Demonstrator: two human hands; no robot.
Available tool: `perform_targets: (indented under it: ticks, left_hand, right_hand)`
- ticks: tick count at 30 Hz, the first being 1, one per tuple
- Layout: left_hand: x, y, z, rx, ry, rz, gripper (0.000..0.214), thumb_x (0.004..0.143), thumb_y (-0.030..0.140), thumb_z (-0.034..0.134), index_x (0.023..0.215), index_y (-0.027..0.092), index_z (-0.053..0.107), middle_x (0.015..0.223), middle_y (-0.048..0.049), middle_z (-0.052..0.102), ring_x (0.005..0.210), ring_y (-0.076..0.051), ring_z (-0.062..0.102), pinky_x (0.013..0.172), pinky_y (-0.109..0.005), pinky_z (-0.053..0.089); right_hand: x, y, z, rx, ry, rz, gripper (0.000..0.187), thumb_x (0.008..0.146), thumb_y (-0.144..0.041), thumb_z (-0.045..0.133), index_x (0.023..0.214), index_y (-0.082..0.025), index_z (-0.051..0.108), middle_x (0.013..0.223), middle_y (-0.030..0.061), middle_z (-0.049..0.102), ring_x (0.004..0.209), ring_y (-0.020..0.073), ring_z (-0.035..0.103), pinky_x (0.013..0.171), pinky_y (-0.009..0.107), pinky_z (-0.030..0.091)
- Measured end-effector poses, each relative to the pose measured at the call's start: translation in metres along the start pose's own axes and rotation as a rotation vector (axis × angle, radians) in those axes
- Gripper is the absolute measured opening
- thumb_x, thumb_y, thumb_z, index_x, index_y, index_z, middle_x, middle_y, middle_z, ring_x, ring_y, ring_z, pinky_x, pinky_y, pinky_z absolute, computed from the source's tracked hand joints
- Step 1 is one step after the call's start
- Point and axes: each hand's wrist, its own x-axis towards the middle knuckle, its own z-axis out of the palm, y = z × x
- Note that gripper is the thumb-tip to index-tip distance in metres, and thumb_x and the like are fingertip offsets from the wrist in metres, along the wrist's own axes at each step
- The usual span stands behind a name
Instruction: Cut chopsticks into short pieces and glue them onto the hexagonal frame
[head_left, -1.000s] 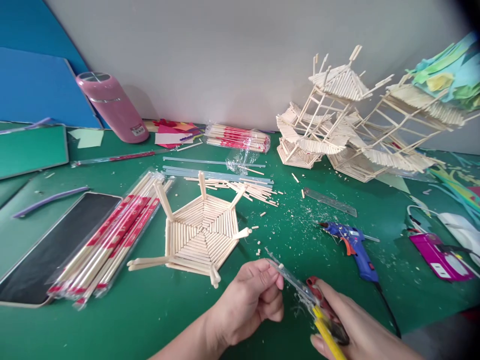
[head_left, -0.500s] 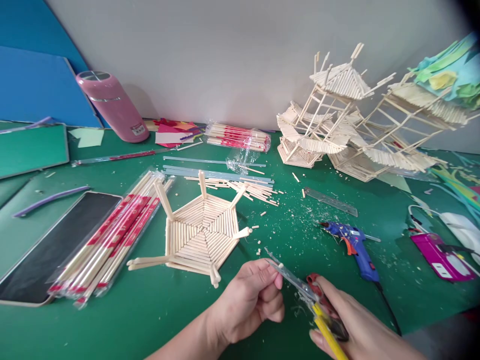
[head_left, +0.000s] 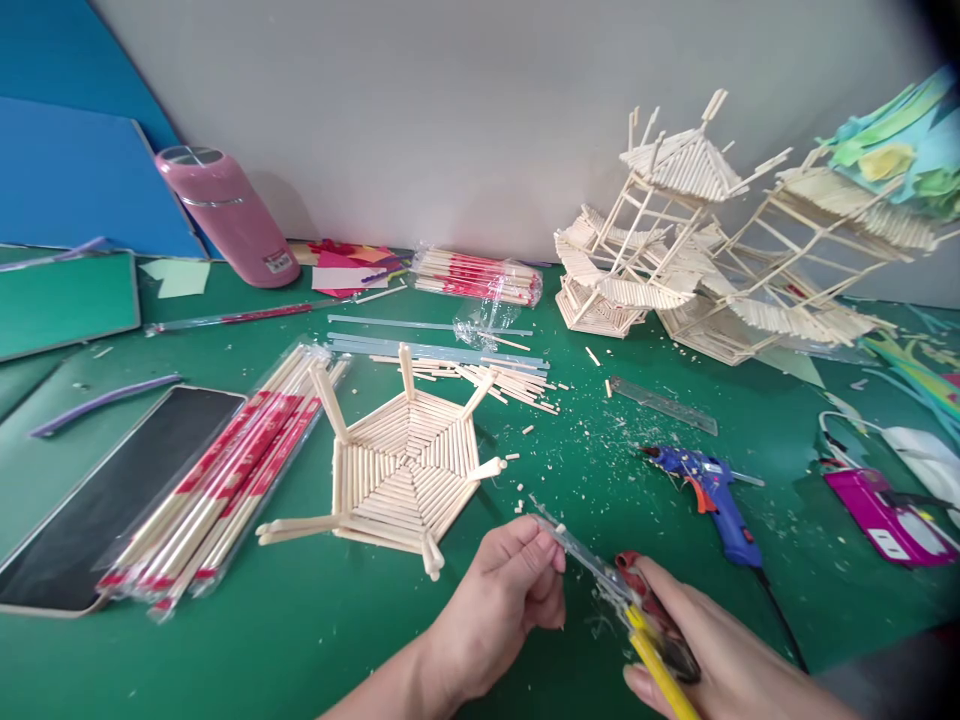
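My left hand (head_left: 517, 595) is closed in a pinch, thumb against forefinger, on a short wooden stick (head_left: 560, 528) of which only the pale end shows. That end touches the narrow metal jaws of a hand cutter (head_left: 600, 570) with one yellow and one red-and-black handle. Around these handles my right hand (head_left: 697, 625) is wrapped; wisps of clear glue and wood bits cling near the pivot. Left of my hands a hexagonal panel of wooden sticks (head_left: 409, 465) lies flat, with stick posts at its corners.
A blue glue gun (head_left: 709, 490) lies to the right, near a clear ruler (head_left: 664, 403) and a magenta power strip (head_left: 889, 515). Behind stand stick pagodas (head_left: 660, 230). Left are bagged sticks (head_left: 225, 480), a black-faced board (head_left: 112, 490) and a pink bottle (head_left: 229, 215). Loose sticks (head_left: 510, 380) lie beyond the panel.
Little differs. My left forearm has shifted slightly to the right, while both hands keep their holds at the cutter's tip and handles. The camera view has tilted a touch.
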Motion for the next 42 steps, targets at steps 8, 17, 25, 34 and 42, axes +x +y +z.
perform_targets:
  ticks: [8,17,25,34,42]
  left_hand:
    - [0.001,0.004,0.001,-0.091,0.004,-0.111,0.021,0.083,0.028,0.055,0.067,0.015,0.05,0.044,0.0106,0.025,0.038,-0.004,0.019,0.043,-0.021,0.019]
    - [-0.001,0.004,0.003,-0.186,-0.066,-0.116,0.023,0.085,0.025,0.051,0.065,0.016,0.047,0.043,0.011,0.024,0.035,-0.004,0.018,0.042,-0.021,0.021]
    - [0.001,0.001,0.001,-0.151,-0.001,-0.096,0.022,0.085,0.026,0.051,0.066,0.015,0.049,0.045,0.0103,0.025,0.038,-0.004,0.02,0.043,-0.021,0.021]
    - [0.0,0.002,0.003,-0.178,-0.03,-0.12,0.026,0.083,0.028,0.054,0.062,0.017,0.044,0.043,0.0106,0.026,0.036,-0.004,0.019,0.043,-0.021,0.021]
    - [0.003,-0.001,-0.001,0.042,0.069,-0.052,0.029,0.08,0.038,0.058,0.066,0.016,0.046,0.047,0.0102,0.025,0.042,-0.005,0.017,0.045,-0.023,0.016]
  right_hand:
    - [0.004,-0.007,0.001,0.018,-0.018,-0.066,0.029,0.069,-0.016,0.049,0.097,-0.017,0.053,0.077,0.0044,0.067,0.072,0.0172,0.065,0.065,0.021,0.049]
    - [-0.001,-0.006,-0.001,-0.029,0.05,-0.055,0.023,0.063,-0.023,0.057,0.086,-0.022,0.051,0.071,0.0002,0.066,0.062,0.0163,0.063,0.053,0.02,0.047]
    - [0.0,-0.012,-0.002,0.043,-0.006,-0.038,0.029,0.064,-0.018,0.051,0.093,-0.019,0.054,0.079,0.0039,0.068,0.078,0.019,0.065,0.066,0.02,0.049]
    - [-0.002,-0.006,-0.002,-0.076,0.008,-0.039,0.031,0.066,-0.024,0.056,0.097,-0.019,0.055,0.078,0.0034,0.068,0.07,0.0182,0.064,0.061,0.022,0.048]
    - [0.001,-0.01,0.001,0.023,-0.027,-0.028,0.029,0.067,-0.019,0.051,0.096,-0.019,0.055,0.081,0.0044,0.069,0.078,0.0189,0.065,0.068,0.02,0.049]
